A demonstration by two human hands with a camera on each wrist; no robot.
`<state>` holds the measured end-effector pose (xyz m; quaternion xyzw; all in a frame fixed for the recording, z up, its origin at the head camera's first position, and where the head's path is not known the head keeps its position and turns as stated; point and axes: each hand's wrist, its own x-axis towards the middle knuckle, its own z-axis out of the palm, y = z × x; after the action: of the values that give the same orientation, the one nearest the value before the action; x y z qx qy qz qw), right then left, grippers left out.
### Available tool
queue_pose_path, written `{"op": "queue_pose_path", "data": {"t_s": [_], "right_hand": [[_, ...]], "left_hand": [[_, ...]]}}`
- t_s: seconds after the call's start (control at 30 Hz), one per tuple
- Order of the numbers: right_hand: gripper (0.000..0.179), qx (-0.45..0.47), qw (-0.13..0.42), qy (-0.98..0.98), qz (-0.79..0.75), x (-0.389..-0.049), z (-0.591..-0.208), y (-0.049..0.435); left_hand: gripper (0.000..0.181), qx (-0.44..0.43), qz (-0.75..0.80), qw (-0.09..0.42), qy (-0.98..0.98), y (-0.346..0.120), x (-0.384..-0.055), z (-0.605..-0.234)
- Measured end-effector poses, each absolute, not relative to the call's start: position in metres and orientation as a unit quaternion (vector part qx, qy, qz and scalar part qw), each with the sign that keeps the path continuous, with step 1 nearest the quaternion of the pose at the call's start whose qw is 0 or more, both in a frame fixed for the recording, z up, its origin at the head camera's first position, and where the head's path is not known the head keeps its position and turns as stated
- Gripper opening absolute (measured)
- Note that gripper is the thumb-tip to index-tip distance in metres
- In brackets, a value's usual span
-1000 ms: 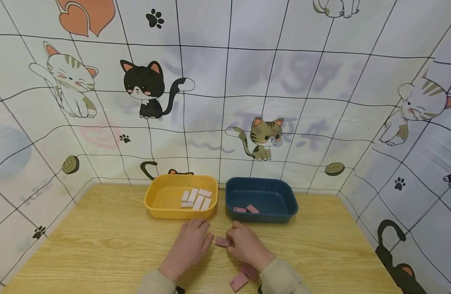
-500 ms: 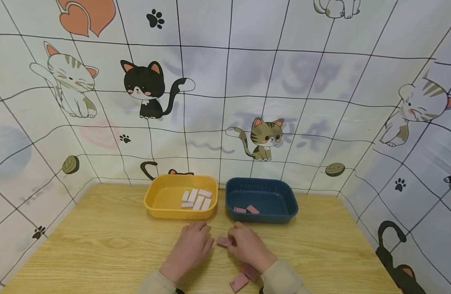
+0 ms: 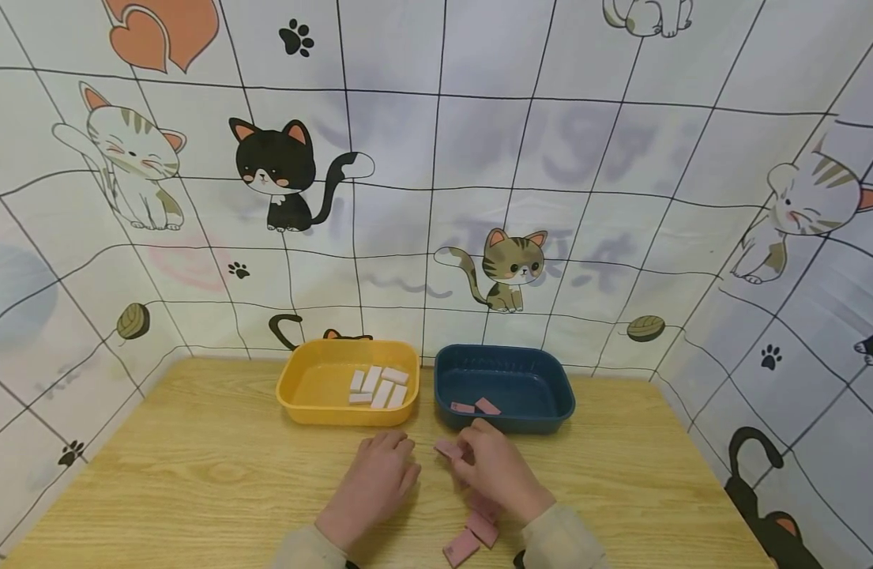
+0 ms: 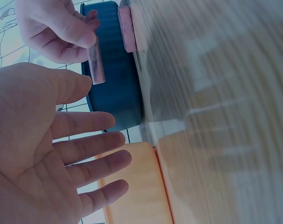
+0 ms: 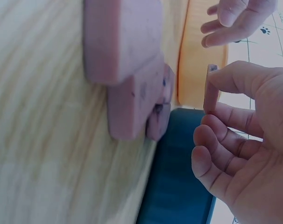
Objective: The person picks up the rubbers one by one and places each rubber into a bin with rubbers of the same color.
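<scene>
My right hand (image 3: 500, 470) pinches a small pink block (image 3: 446, 449) between thumb and forefinger, just in front of the blue tub (image 3: 550, 424). In the right wrist view the held block (image 5: 210, 88) stands off the table, its other fingers loosely bent below. My left hand (image 3: 375, 486) holds nothing and hovers before the yellow tub (image 3: 311, 414); the left wrist view shows its fingers (image 4: 92, 144) spread and nearly straight. More pink blocks (image 3: 460, 548) lie on the wood table beside my right wrist, partly overlapped by that hand.
Two pink blocks (image 3: 487, 406) lie inside the blue tub. Several white blocks (image 3: 382, 393) lie in the right part of the yellow tub. Both tubs stand side by side against a cat-printed cloth wall (image 3: 400, 213), which also encloses the table's sides.
My right hand has moved forward and slightly right with the pink block, nearer the blue tub, uncovering more of the blocks by its wrist. My left hand has barely shifted.
</scene>
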<state>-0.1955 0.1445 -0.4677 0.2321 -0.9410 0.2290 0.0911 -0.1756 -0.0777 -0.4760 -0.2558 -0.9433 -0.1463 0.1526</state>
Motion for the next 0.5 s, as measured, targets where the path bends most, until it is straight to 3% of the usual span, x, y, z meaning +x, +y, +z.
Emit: {"op": "queue_pose_path", "data": {"t_s": [0.5], "right_hand": [[0.014, 0.189, 0.127, -0.94, 0.256, -0.203, -0.453, 0.159]], "left_hand": [[0.016, -0.271, -0.131, 0.152, -0.941, -0.068, -0.176, -0.475]]}}
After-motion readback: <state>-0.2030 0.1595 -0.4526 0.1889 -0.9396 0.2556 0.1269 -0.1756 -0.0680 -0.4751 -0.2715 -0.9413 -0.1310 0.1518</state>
